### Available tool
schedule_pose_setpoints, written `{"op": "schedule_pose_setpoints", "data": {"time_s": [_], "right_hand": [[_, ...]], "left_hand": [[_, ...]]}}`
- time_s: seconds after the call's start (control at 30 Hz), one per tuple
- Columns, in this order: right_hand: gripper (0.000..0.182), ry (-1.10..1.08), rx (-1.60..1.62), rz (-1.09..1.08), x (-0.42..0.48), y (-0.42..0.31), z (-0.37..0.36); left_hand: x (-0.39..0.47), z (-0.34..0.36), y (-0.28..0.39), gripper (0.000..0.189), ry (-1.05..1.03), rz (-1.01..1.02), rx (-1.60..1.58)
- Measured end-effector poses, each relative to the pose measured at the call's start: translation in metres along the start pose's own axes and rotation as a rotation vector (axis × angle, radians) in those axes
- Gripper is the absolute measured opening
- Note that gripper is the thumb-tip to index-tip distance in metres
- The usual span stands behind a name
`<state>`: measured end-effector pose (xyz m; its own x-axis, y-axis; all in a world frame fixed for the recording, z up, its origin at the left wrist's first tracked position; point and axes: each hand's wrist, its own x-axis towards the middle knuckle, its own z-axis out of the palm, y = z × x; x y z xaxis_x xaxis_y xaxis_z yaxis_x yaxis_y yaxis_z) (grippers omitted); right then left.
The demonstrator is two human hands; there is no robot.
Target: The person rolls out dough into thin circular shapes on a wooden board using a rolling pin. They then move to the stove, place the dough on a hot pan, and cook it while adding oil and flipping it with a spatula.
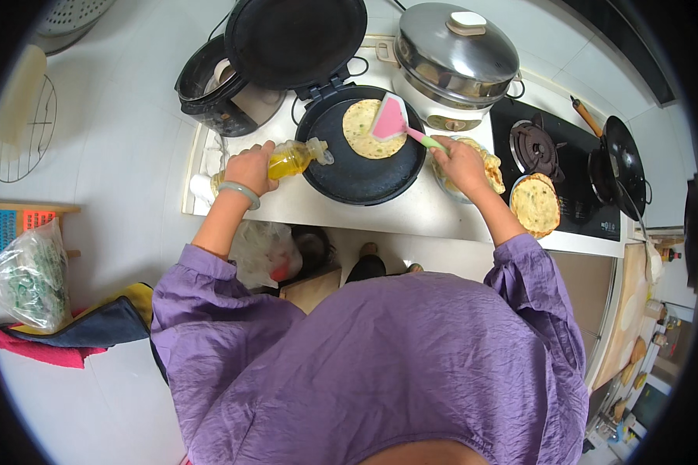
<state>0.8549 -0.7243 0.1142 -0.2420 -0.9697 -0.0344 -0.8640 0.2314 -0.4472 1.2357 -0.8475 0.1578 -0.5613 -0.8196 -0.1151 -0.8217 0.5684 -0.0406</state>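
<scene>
My left hand point(250, 167) grips a clear plastic bottle of yellow oil point(288, 163), tipped sideways with its spout at the left rim of a black electric griddle point(355, 180). The griddle's lid point(295, 40) stands raised behind it. A round flatbread point(363, 122) with green flecks lies on the upper part of the cooking plate. My right hand point(460, 163) holds the green handle of a spatula point(391, 119), whose pink-and-white blade rests over the flatbread's right side. Beneath that hand, partly hidden, a plate point(453, 189) bears folded flatbreads point(491, 165).
A lidded electric steamer pot point(456, 55) stands behind on the right, a black cooker point(218, 93) behind on the left. Right of me are more flatbreads point(535, 203), a gas hob point(581, 209) and a wok point(625, 165). The counter's front edge point(378, 224) runs before me.
</scene>
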Motion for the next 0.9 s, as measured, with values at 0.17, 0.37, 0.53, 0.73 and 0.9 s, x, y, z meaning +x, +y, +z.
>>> {"op": "schedule_pose_setpoints", "data": {"time_s": [0.17,0.37,0.53,0.73,0.9], "right_hand": [[0.033,0.001,0.061,0.009,-0.005,-0.003,0.001],[0.032,0.008,0.088,0.008,-0.007,0.002,0.004],[0.033,-0.018,0.089,0.018,-0.006,-0.002,-0.002],[0.034,-0.012,0.087,0.006,-0.005,-0.001,-0.002],[0.033,0.0,0.09,-0.014,-0.004,0.001,0.002]], "left_hand": [[0.014,-0.001,0.002,0.056,-0.085,0.003,0.098],[0.022,-0.004,0.017,0.056,-0.152,-0.003,0.151],[0.028,-0.005,0.02,0.053,-0.107,0.032,0.216],[0.034,-0.005,0.021,0.05,-0.1,0.06,0.248],[0.035,0.001,0.025,0.036,-0.027,0.083,0.284]]}}
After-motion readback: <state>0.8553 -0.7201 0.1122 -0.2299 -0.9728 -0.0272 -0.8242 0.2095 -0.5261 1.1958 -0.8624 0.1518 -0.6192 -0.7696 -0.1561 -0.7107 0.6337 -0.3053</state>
